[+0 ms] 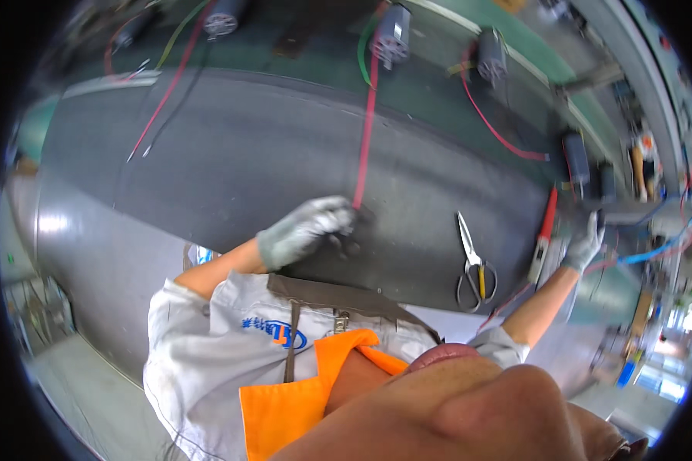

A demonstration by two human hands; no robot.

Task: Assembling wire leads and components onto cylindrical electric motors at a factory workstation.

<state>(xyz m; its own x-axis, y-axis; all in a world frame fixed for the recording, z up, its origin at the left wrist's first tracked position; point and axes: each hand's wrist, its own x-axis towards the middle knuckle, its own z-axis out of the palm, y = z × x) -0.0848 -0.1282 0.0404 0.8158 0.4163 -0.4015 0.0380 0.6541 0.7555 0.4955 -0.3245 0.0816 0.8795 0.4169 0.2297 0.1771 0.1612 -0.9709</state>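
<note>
My left hand [306, 232], in a grey-white glove, is closed at the lower end of a red lead [367, 138]. That lead runs down from a grey cylindrical motor [393, 34] at the far side, which also has a green wire [363, 58]. On the right, my gloved right hand [585, 247] reaches out with its fingers drawn together by a small dark item; what they hold is too small to make out. Beside it lies a red-handled tool [546, 215] with a pale end. Scissors [470, 257] lie between my hands, blades pointing away.
More motors with trailing wires stand along the far side: one [222, 17] at left, one [491, 55] right of centre, another [574, 156] near my right hand. Blue and red hoses [646, 255] hang at right. The dark worktop's edge [158, 224] runs close to my body.
</note>
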